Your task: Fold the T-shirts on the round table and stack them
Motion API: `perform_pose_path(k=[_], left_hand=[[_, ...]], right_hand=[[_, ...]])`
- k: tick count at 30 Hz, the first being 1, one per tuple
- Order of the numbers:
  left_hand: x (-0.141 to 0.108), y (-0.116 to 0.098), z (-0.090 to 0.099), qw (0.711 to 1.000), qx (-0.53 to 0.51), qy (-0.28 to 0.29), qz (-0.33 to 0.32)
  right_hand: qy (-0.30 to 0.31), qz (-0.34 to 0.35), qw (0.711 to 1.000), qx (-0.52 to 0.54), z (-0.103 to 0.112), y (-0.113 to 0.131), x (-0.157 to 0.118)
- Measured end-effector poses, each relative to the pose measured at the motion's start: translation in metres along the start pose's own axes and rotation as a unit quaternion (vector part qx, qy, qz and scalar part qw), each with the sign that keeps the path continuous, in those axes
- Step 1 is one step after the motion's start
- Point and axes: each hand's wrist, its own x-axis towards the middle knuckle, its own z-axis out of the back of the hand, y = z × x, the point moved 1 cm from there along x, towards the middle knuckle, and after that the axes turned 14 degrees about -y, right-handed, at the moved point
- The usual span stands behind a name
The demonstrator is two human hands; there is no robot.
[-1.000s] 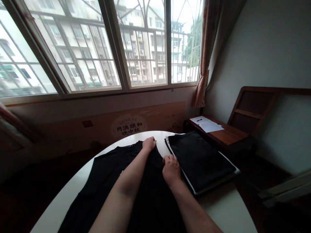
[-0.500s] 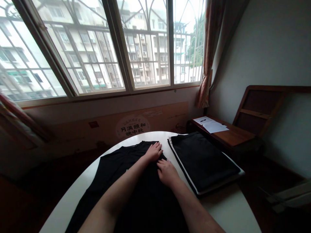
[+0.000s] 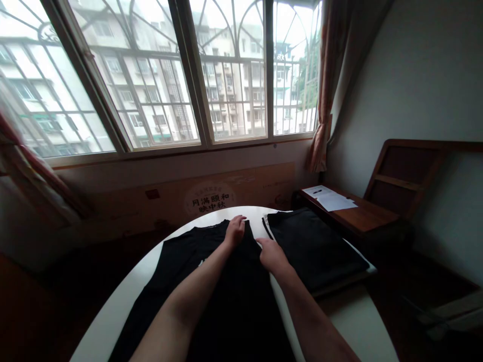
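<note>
Taking twelve o'clock as straight ahead of the person, I see the black top (image 3: 241, 296) nearest, spread on the white round table (image 3: 98, 314) from around six up to twelve, its neckline at the far end and a small pale print (image 3: 202, 262) towards eleven. Both forearms reach out over it. The right hand (image 3: 269, 254) is at about one o'clock, by the top's right edge, its index finger pointing towards the cloth and the other fingers curled under; whether they pinch any fabric I can't tell. A little farther, at twelve, the left hand (image 3: 236, 231) lies over the shoulder of the top near the neckline, its fingers loosely stretched out towards one and clenched on nothing that I can see. Just beyond the right hand, towards two, a stack of folded dark cloth (image 3: 320, 251) rests on the table, a pale layer showing at its edge. Past the table, at two, a wooden bench (image 3: 377, 217) carries white papers (image 3: 335, 202) and a pen (image 3: 318, 191). Ahead, a tan panel (image 3: 169, 203) with dark Chinese characters stands below the window (image 3: 206, 143). Patterned curtains (image 3: 320, 143) hang at ten and one, and beyond the window's bars rise pale apartment blocks (image 3: 222, 98).
</note>
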Motion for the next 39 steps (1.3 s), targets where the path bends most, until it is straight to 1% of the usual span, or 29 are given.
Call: perform_pose_path(k=[1,3,4,6,8,9,11,13,15,18,20,23,25,27,30,33,36,39], left_hand=[[-0.004,-0.002,0.01,1.0,-0.004,-0.017,-0.006],[-0.018,-0.009,0.028,0.999,-0.019,-0.022,-0.035],[-0.027,-0.013,0.035,0.998,-0.029,-0.011,-0.055],[-0.049,-0.023,0.045,0.992,-0.051,0.031,-0.111],[-0.071,-0.033,0.047,0.982,-0.062,0.085,-0.155],[-0.08,-0.038,0.046,0.979,-0.062,0.108,-0.163],[-0.092,-0.046,0.043,0.979,-0.051,0.133,-0.146],[-0.095,-0.052,0.039,0.985,-0.036,0.129,-0.112],[-0.094,-0.055,0.038,0.989,-0.027,0.115,-0.09],[-0.091,-0.054,0.042,0.99,-0.033,0.104,-0.086],[-0.093,-0.051,0.046,0.988,-0.042,0.113,-0.098],[-0.093,-0.044,0.049,0.98,-0.053,0.146,-0.126],[-0.086,-0.038,0.049,0.976,-0.051,0.163,-0.133],[-0.071,-0.031,0.045,0.98,-0.034,0.157,-0.121],[-0.04,-0.022,0.032,0.988,0.003,0.129,-0.089],[-0.016,-0.017,0.011,0.988,0.026,0.134,-0.077],[-0.006,-0.012,-0.01,0.984,0.045,0.157,-0.072],[-0.008,-0.006,-0.025,0.982,0.066,0.166,-0.054]], right_hand=[[-0.016,-0.015,1.0,-0.004,-0.002,-0.005,0.002],[-0.023,-0.032,0.999,-0.012,-0.009,-0.013,0.004],[-0.02,-0.035,0.999,-0.015,-0.014,-0.016,0.004],[-0.016,-0.04,0.999,-0.018,-0.024,-0.018,0.002],[-0.015,-0.041,0.999,-0.019,-0.031,-0.02,0.001],[-0.016,-0.041,0.999,-0.019,-0.034,-0.02,0.0],[-0.019,-0.039,0.999,-0.017,-0.036,-0.02,-0.002],[-0.021,-0.032,0.999,-0.012,-0.036,-0.019,-0.003],[-0.026,-0.021,0.999,-0.005,-0.033,-0.017,-0.006],[-0.048,-0.017,0.999,-0.003,-0.029,-0.015,-0.009],[-0.06,-0.026,0.998,-0.007,-0.027,-0.016,-0.01],[-0.058,-0.033,0.998,-0.019,-0.027,-0.017,-0.011],[-0.053,-0.035,0.998,-0.03,-0.028,-0.016,-0.012],[-0.052,-0.037,0.997,-0.043,-0.028,-0.015,-0.012],[-0.058,-0.033,0.996,-0.055,-0.028,-0.012,-0.014],[-0.067,-0.033,0.996,-0.044,-0.027,-0.011,-0.014],[-0.081,-0.026,0.996,-0.026,-0.024,-0.011,-0.014],[-0.064,-0.017,0.997,-0.029,-0.022,-0.012,-0.014]])
